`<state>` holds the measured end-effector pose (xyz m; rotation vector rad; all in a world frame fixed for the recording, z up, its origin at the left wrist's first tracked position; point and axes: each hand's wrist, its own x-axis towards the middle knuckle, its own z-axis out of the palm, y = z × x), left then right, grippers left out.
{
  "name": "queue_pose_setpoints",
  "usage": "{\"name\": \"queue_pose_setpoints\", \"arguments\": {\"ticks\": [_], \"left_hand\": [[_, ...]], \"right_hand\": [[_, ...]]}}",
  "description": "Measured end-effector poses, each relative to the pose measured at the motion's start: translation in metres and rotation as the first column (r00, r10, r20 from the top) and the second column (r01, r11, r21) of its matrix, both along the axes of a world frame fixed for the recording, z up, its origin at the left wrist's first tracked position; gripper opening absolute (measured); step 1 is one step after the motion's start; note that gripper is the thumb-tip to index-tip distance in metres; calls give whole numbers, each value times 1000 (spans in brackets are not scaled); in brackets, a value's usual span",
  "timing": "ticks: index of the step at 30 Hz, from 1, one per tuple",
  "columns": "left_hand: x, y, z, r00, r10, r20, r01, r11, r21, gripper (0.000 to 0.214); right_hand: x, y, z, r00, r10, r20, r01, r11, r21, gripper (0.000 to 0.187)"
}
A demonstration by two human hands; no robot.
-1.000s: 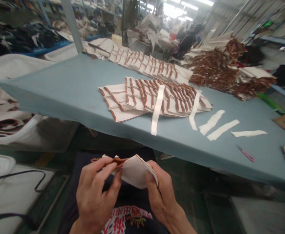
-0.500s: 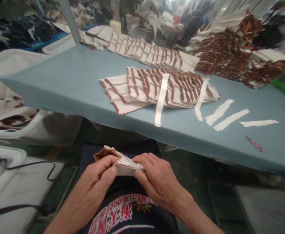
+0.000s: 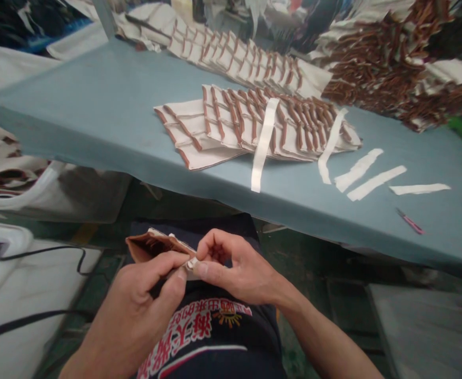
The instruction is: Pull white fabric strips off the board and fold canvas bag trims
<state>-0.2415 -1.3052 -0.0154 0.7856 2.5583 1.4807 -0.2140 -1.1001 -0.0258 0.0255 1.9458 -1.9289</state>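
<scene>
Over my lap, my left hand (image 3: 139,300) pinches a folded cloth piece (image 3: 144,247), off-white outside with brown inside, between thumb and fingers. Its brown open end sticks out beyond those fingers, to the upper left. My right hand (image 3: 242,266) is closed at the piece's near edge, thumb and forefinger pressed on a small rolled bit of white cloth beside the left thumb. The fingers hide most of the lower part of the piece.
The blue table (image 3: 80,110) ahead holds overlapping brown-edged cloth pieces (image 3: 223,126), a second row (image 3: 238,58) behind, and a brown-and-white heap (image 3: 389,68). White strips (image 3: 376,181) and pink-handled thread snips (image 3: 410,221) lie right. White bins (image 3: 76,200) stand left.
My right hand has shifted left, from the right end of the cloth to close beside my left thumb. The cloth has moved slightly left, showing more brown inside. The view has tilted down a little.
</scene>
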Motion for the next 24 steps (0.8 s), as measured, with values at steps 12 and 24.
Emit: {"name": "queue_pose_setpoints", "arguments": {"ticks": [12,24], "left_hand": [[-6,1,-5,965,-20,262,-6,995,96,20],[-6,7,-6,913,-32,407,-15,994,111,22]], "right_hand": [[6,5,-6,948,-45,-316,88,988,124,22],[5,8,-2,924,-62,-378,137,975,175,22]]}}
